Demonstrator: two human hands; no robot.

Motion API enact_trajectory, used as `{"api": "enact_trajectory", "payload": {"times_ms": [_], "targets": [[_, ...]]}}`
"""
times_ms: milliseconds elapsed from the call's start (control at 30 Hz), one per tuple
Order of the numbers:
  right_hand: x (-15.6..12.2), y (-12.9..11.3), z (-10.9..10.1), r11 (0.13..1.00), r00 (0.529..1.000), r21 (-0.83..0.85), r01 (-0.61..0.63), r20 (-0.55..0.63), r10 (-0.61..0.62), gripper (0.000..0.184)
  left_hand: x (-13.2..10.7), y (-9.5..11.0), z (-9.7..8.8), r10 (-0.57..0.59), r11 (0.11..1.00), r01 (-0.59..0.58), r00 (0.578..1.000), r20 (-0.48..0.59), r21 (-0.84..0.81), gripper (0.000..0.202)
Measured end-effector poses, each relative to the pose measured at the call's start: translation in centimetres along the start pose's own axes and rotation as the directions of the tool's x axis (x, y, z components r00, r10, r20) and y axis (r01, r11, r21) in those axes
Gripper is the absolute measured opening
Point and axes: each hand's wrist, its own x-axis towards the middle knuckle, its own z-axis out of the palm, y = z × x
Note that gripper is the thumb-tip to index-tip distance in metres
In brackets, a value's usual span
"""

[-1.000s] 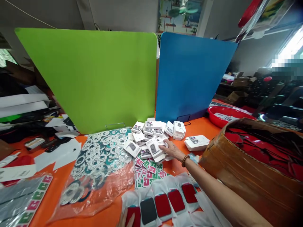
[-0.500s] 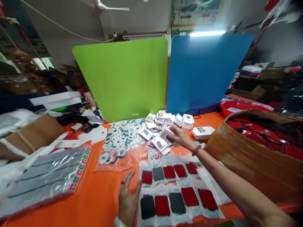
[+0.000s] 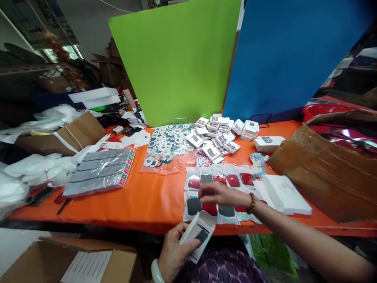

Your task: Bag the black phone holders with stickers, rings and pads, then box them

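The orange table [image 3: 159,196] carries rows of pads [image 3: 193,206] beneath the right hand [image 3: 220,194], whose grip I cannot tell. At its near edge, the left hand's [image 3: 173,249] fingers grasp a white box [image 3: 194,234], best held steady, open end up.

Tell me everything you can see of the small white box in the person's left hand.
The white box is slim and looks like thin card, with dark print and a dark rounded shape pictured on its face. Its upper end is open, a flap standing up; the inside is too small to make out. It tilts, upper end to the right, in the left hand, whose thumb crosses its face, by the near edge of the orange table.
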Motion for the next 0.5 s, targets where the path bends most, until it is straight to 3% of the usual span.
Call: {"api": "enact_trajectory", "payload": {"times_ms": [67, 133, 300, 500], "targets": [[0.9, 2.1, 0.4, 0.989, 0.973, -0.064, -0.134, -0.2, 0.119, 0.014, -0.7, -1.5, -0.7, -0.073, 0.977, 0.053, 0.993, -0.093, -0.206, 0.033], [1.8, 3.3, 1.5, 0.964, 0.955, -0.186, -0.192, -0.261, 0.14, 0.009, -1.3, -2.2, -1.2, -0.184, 0.91, 0.117, 0.974, -0.133, -0.399, 0.045], [3.5, 2.4, 4.9, 0.87, 0.984, -0.46, -0.176, -0.094, 0.149, 0.039, -2.1, -3.2, -1.3, -0.325, 0.738, 0.172, 0.938, -0.119, -0.653, 0.052], [5.2, 1.9, 5.2, 0.879, 0.953, -0.386, -0.28, -0.005, 0.302, 0.047, -1.1, -3.9, -0.8, -0.349, 0.71, 0.123, 0.917, -0.195, -0.694, 0.048]]}}
